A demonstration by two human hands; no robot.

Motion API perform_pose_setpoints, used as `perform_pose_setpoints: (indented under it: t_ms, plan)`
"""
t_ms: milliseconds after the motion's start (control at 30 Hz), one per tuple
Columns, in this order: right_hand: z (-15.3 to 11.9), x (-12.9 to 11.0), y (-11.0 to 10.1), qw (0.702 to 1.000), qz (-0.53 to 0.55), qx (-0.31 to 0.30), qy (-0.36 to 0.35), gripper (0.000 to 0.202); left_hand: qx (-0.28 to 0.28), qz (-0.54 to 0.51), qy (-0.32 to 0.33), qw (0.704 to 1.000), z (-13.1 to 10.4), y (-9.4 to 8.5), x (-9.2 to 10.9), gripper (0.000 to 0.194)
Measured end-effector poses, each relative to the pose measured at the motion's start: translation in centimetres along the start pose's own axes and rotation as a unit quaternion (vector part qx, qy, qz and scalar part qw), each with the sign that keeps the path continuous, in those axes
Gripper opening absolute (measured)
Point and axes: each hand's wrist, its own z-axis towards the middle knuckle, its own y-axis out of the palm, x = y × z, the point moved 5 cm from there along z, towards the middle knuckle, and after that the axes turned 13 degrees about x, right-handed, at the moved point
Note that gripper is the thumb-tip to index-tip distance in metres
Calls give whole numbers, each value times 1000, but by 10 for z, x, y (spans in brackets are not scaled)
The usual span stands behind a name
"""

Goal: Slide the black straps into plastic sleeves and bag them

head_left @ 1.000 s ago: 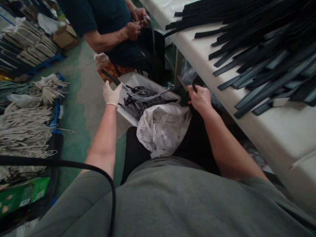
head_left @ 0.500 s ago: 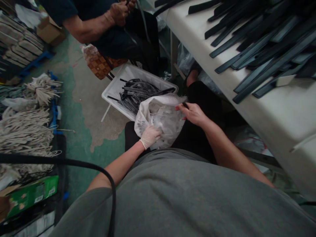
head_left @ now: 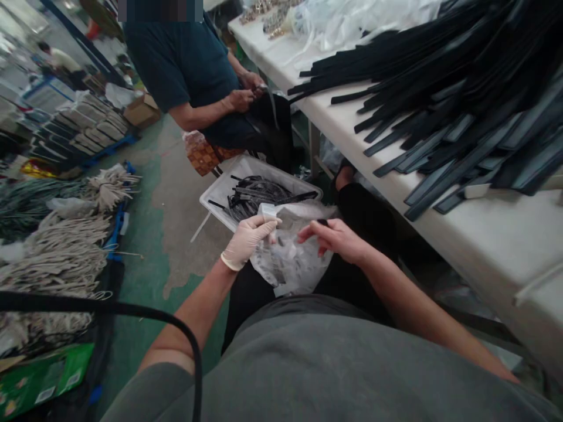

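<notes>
My left hand (head_left: 250, 239) pinches a plastic slip (head_left: 267, 210) near the frame's centre, probably light, flimsy and slippery, best taken by an edge; whether my right hand (head_left: 338, 239) grips anything, I can't tell.

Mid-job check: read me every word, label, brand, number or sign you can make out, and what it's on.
None can be read in this view.
Green package at lower left: white label patches, apparently barcodes, too blurred to read.
White bag on the lap: any print is too blurred to make out.
Small white piece at the left hand: no lettering can be made out.
</notes>
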Motion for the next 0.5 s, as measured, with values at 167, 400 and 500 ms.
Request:
perform_pose_setpoints:
  t_ms: [167,400,500]
  plan:
    - [8,7,29,999,3,21,28,44,-59,13,-45,997,-18,29,-20,32]
    - [39,-13,21,986,-56,125,-100,27,-19,-14,-80,997,-24,25,-51,34]
    - [44,-27,12,975,-96,141,-145,24,-27,-38,-106,993,-28,21,-61,38]
